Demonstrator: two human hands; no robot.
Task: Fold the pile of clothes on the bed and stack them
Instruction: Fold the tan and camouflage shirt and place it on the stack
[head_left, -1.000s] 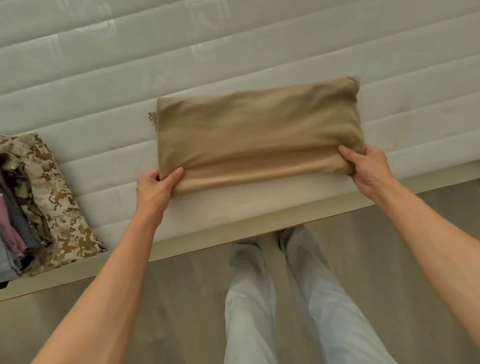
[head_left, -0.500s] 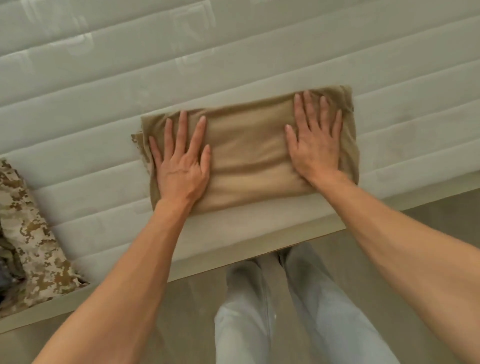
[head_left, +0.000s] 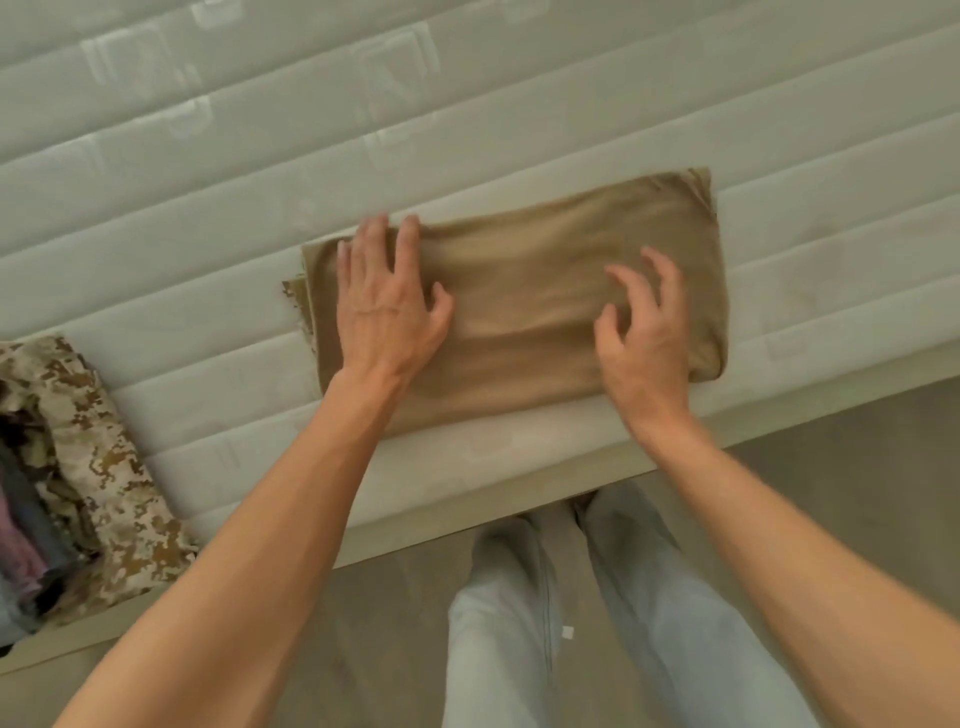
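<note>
With the left hand (head_left: 387, 312) flat on the folded tan knit garment (head_left: 524, 306) at frame centre on the white quilted mattress (head_left: 208, 208) and the right hand (head_left: 647, 338) loosely curled, empty, just above, smoothing outward should flatten it for the camouflage-topped stack (head_left: 78, 467) at lower left.

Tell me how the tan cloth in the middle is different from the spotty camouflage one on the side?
The tan cloth is one plain colour; the camouflage cloth is blotchy brown and beige. The tan cloth lies alone mid-bed, with the left hand flat on it; the camouflage cloth sits untouched at the left edge among other clothes. Both are folded on the mattress.
</note>
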